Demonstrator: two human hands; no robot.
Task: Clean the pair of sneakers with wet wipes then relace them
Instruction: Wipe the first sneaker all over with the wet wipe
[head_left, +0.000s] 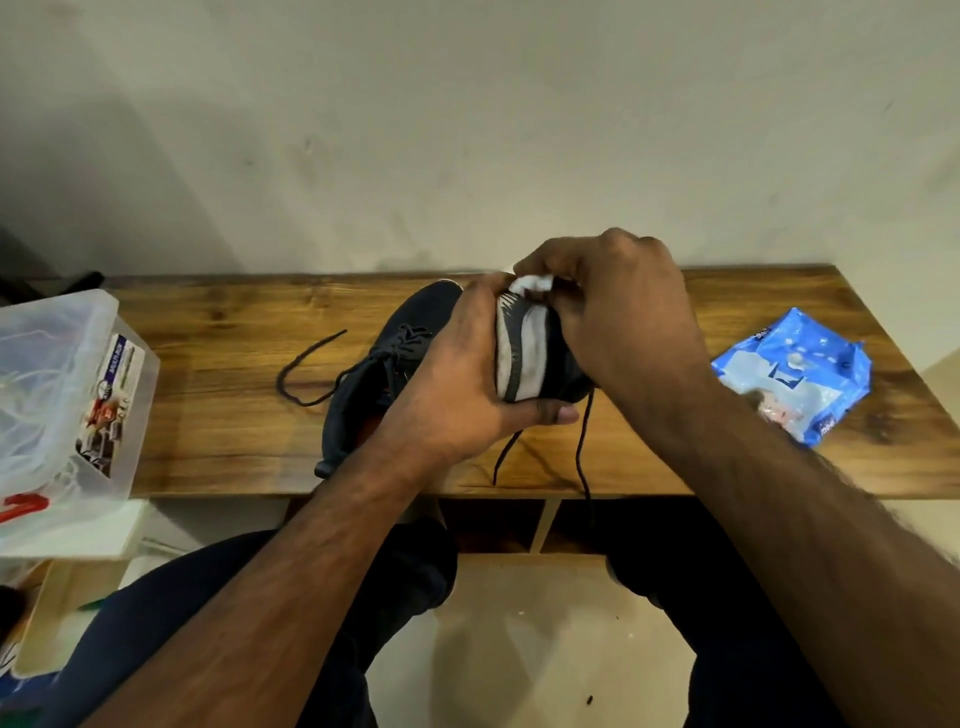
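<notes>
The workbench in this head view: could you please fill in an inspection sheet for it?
Surface: wooden bench against a plain wall.
Job's things: one dark sneaker lies on the bench, laces loose; second sneaker held up, sole showing; white wipe pressed on it; blue wipes pack on the right side of the bench.
Clutter: clear plastic box at the left.
Grippers: left hand grips the held sneaker; right hand holds the wipe.
Cables: nothing seen.
Surroundings: floor below.

Head camera looks steeply down, close over the wooden bench (208, 332), seemingly.
</notes>
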